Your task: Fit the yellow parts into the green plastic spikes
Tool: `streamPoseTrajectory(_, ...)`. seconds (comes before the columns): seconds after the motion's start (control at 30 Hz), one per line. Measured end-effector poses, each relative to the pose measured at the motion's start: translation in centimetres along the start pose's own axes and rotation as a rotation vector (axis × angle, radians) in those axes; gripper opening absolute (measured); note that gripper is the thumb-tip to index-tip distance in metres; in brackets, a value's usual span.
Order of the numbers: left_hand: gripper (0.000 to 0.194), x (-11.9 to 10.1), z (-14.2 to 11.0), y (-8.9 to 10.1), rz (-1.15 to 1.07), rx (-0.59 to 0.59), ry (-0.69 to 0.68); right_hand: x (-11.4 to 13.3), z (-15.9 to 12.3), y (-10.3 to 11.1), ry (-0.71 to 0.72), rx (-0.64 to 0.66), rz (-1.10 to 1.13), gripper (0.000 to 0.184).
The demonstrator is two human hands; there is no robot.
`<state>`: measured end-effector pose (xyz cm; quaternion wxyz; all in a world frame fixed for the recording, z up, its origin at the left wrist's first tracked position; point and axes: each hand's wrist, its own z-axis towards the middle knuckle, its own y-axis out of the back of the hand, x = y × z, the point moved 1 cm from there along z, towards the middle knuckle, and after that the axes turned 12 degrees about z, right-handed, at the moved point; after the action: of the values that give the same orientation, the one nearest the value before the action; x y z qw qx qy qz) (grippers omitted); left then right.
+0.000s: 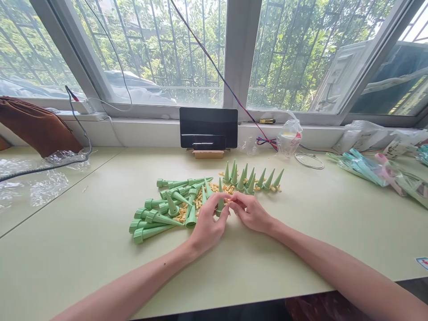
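Note:
My left hand [211, 219] is closed around a green plastic cone-shaped spike [220, 203], which stands point up between thumb and fingers. My right hand [250, 213] meets it from the right, thumb and forefinger pinched on a small yellow plastic piece [227, 201] at the spike's side, largely hidden by the fingertips. Left of my hands lies a heap of green spikes [154, 232] with ribbed caps, mostly on their sides. Small yellow pieces [180, 218] are scattered among them. Behind my hands several green spikes [250, 185] stand upright, some with yellow pieces at their bases.
A black tablet [209, 122] and a phone lean on a small cardboard stand [209, 154] by the window. A brown pouch [36, 122] and clear plastic wrap [48, 187] are at the left. Bagged coloured items [364, 167] and a coiled white cable [309, 161] lie right.

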<state>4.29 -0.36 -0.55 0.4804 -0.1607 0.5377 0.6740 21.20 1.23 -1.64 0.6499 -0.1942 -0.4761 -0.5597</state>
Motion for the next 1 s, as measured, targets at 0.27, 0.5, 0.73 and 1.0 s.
streamPoseTrajectory(0.27,0.018,0.18,-0.09,-0.11,-0.038,0.013,-0.031,-0.25,0.01,0.02,0.008,-0.012,-0.047,0.021)
streamPoseTrajectory(0.5,0.018,0.2,-0.05,-0.14,-0.053,0.025,-0.024,-0.16,-0.02,0.04,0.022,-0.004,-0.057,0.022)
streamPoseTrajectory(0.73,0.017,0.15,-0.01,-0.13,-0.065,0.029,-0.02,-0.15,0.08,0.07,0.04,-0.02,-0.067,0.023)
streamPoseTrajectory(1.0,0.018,0.07,-0.17,-0.06,-0.04,0.028,-0.04,-0.19,0.04,0.1,0.029,-0.023,-0.066,0.025)
